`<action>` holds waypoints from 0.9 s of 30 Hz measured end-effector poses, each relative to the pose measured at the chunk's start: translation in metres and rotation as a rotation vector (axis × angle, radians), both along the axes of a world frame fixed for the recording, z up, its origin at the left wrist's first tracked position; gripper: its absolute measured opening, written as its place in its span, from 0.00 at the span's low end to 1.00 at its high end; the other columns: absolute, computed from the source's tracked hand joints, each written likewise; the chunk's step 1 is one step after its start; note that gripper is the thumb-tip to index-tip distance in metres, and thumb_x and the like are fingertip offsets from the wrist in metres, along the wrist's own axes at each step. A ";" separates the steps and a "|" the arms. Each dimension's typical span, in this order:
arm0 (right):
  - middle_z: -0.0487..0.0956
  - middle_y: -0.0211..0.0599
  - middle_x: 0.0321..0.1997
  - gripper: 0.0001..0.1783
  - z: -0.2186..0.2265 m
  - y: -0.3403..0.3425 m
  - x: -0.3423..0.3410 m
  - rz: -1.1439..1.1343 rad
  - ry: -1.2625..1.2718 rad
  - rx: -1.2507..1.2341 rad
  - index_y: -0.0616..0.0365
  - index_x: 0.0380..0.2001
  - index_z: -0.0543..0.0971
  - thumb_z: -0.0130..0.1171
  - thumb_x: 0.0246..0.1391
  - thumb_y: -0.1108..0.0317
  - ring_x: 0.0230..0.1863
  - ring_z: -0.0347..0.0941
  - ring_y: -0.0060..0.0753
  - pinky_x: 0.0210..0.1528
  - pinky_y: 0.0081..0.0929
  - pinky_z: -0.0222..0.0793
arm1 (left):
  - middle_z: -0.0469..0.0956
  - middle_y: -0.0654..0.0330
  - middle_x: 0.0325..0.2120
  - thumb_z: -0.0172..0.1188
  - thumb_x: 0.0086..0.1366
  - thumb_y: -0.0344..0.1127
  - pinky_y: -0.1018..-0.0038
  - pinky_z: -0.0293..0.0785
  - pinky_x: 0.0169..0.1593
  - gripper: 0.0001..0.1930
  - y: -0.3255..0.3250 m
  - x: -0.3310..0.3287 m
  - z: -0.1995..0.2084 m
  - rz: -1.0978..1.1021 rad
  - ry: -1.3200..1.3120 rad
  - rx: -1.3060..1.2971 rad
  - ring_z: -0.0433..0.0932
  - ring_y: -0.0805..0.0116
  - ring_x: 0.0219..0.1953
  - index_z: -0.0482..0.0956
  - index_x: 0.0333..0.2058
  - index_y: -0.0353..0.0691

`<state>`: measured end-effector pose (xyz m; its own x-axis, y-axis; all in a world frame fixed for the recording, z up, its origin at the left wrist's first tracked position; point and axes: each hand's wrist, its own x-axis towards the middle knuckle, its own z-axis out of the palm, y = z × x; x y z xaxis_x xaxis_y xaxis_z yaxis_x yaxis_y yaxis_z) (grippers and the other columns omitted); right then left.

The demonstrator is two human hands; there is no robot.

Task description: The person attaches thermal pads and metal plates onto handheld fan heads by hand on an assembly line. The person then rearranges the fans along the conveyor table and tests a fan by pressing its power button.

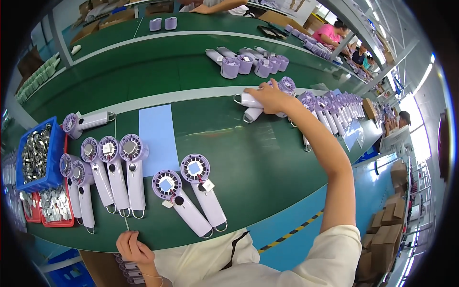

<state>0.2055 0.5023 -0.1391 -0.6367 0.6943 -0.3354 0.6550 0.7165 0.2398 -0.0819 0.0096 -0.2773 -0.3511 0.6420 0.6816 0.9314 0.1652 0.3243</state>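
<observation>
Head view: right hand fingers clasp a pale lilac handheld fan; left hand fingers curl loosely, empty.

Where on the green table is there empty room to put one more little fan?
The widest bare green lies between the two slanted fans in front and the right hand reaching out to a fan. The light blue sheet is bare too. It is crowded at the left by the blue bin and fan row, and at the far right pile.
</observation>
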 end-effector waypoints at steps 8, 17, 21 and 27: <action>0.73 0.32 0.55 0.28 -0.020 -0.037 0.045 0.626 0.262 0.397 0.47 0.47 0.72 0.64 0.39 0.78 0.66 0.61 0.45 0.69 0.62 0.46 | 0.76 0.50 0.35 0.47 0.58 0.31 0.58 0.70 0.45 0.12 -0.002 0.009 0.005 0.011 -0.003 -0.002 0.74 0.49 0.39 0.78 0.33 0.31; 0.61 0.35 0.69 0.38 -0.035 -0.072 0.107 0.247 0.347 0.406 0.39 0.60 0.69 0.58 0.43 0.79 0.70 0.53 0.53 0.67 0.63 0.50 | 0.75 0.48 0.33 0.47 0.57 0.29 0.58 0.70 0.44 0.11 -0.003 0.003 0.001 -0.018 0.011 -0.013 0.73 0.48 0.38 0.77 0.32 0.29; 0.55 0.54 0.71 0.33 -0.056 -0.087 0.104 -0.005 0.716 0.198 0.53 0.60 0.69 0.48 0.47 0.82 0.71 0.44 0.68 0.71 0.56 0.44 | 0.75 0.48 0.33 0.47 0.57 0.29 0.58 0.70 0.44 0.11 0.000 0.004 0.004 -0.025 0.018 -0.016 0.73 0.48 0.38 0.77 0.32 0.29; 0.54 0.58 0.71 0.38 -0.066 -0.093 0.049 -0.257 0.883 0.368 0.52 0.66 0.61 0.55 0.57 0.48 0.70 0.44 0.71 0.68 0.62 0.42 | 0.75 0.51 0.34 0.48 0.55 0.30 0.59 0.70 0.44 0.11 -0.005 0.003 0.000 0.003 0.007 -0.038 0.74 0.50 0.39 0.78 0.31 0.32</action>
<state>0.2543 0.4092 -0.2054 -0.3697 0.8122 0.4514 0.8308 0.5064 -0.2308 -0.0792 0.0043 -0.2769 -0.3483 0.6662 0.6594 0.9331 0.1797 0.3114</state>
